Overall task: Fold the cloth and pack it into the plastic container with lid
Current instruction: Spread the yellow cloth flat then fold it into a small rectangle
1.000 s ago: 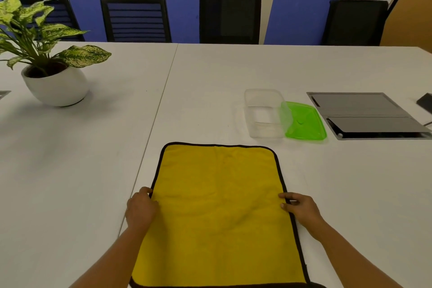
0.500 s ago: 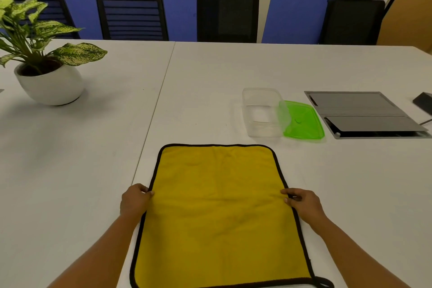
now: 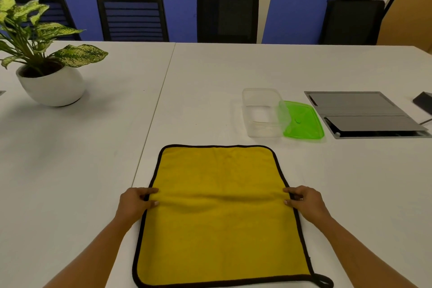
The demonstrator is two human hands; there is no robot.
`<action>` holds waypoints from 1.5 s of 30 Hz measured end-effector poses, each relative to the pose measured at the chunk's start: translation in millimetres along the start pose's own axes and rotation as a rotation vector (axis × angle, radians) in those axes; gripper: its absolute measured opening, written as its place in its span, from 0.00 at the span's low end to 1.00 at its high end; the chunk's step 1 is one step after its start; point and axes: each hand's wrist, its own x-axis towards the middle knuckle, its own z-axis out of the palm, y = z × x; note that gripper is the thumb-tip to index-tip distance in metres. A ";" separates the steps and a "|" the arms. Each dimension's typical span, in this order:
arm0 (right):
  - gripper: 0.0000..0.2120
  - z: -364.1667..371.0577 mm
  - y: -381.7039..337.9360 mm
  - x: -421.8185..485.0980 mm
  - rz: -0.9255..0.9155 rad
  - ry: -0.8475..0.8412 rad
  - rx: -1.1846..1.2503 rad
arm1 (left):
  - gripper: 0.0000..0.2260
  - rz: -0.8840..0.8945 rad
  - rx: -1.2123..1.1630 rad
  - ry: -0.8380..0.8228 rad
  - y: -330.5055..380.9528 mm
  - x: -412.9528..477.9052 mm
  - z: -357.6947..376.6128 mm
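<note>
With your left hand and right hand each pinching a side hem of the yellow cloth lying flat on the surface, lift both evenly so the edges meet squarely.

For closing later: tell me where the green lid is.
Head view, right of centre: the green lid lies on the table between the clear container and the grey panel.
</note>
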 end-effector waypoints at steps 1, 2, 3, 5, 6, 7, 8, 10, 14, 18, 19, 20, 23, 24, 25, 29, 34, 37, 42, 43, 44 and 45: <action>0.18 -0.4 -0.3 0.6 -0.018 0.027 -0.006 | 0.19 0.015 0.005 0.024 1.6 0.0 -0.5; 0.16 -1.1 -0.2 0.5 -0.033 0.060 -0.002 | 0.18 0.034 0.005 0.049 3.4 0.2 -1.1; 0.14 -2.2 0.0 0.3 -0.047 0.094 0.004 | 0.18 0.052 0.001 0.072 4.9 0.5 -1.9; 0.11 -4.9 2.0 0.6 -0.093 0.158 -0.009 | 0.15 0.086 -0.014 0.109 8.5 0.9 -4.0; 0.10 -6.4 3.2 1.1 -0.127 0.188 -0.033 | 0.14 0.103 -0.013 0.123 10.8 0.6 -4.9; 0.09 -8.4 3.4 1.4 -0.163 0.212 -0.063 | 0.13 0.124 -0.003 0.136 13.4 0.4 -6.5; 0.08 -10.4 3.0 2.5 -0.196 0.230 -0.100 | 0.13 0.144 0.012 0.148 16.0 1.0 -7.3; 0.07 -15.3 -1.5 5.6 -0.249 0.269 -0.160 | 0.11 0.190 0.039 0.171 23.2 3.5 -10.6; 0.06 -30.4 -28.8 20.5 -0.295 0.388 -0.172 | 0.10 0.282 0.039 0.274 54.5 13.7 -22.2; 0.06 -50.9 -68.6 34.8 -0.346 0.549 -0.122 | 0.10 0.410 0.005 0.411 100.9 26.0 -40.5; 0.07 -56.9 -77.4 35.7 -0.364 0.585 -0.093 | 0.10 0.442 0.001 0.448 111.3 28.3 -46.1; 0.06 -61.6 -84.5 36.3 -0.379 0.616 -0.060 | 0.10 0.474 0.014 0.485 119.0 30.6 -51.0; 0.05 -70.4 -95.9 30.2 -0.412 0.674 0.062 | 0.09 0.541 0.054 0.544 129.8 31.9 -61.8; 0.05 -70.0 -94.6 26.9 -0.416 0.674 0.093 | 0.09 0.552 0.066 0.538 127.1 30.8 -63.2; 0.05 -68.0 -89.5 23.4 -0.406 0.658 0.119 | 0.09 0.553 0.085 0.517 121.9 27.7 -63.1; 0.07 -46.7 -39.8 4.7 -0.262 0.436 0.133 | 0.07 0.474 0.199 0.316 73.3 8.6 -49.7; 0.26 -17.8 32.5 -33.6 -0.115 0.090 -0.006 | 0.21 0.359 0.394 -0.033 -2.3 -23.0 -22.2; 0.28 -11.1 51.9 -43.5 -0.074 0.005 -0.110 | 0.22 0.299 0.434 -0.148 -22.9 -34.0 -12.4; 0.06 -13.1 33.4 -42.2 -0.049 -0.037 -0.143 | 0.08 0.192 0.415 -0.201 -17.1 -32.9 -9.9; 0.08 -13.3 30.8 -37.8 -0.046 -0.004 -0.147 | 0.07 0.166 0.380 -0.173 -14.6 -29.1 -9.0; 0.10 -13.1 28.0 -33.0 -0.045 0.035 -0.174 | 0.08 0.156 0.365 -0.146 -11.5 -24.9 -8.0; 0.11 -12.7 24.9 -27.9 -0.045 0.073 -0.218 | 0.10 0.158 0.374 -0.125 -8.4 -20.3 -6.7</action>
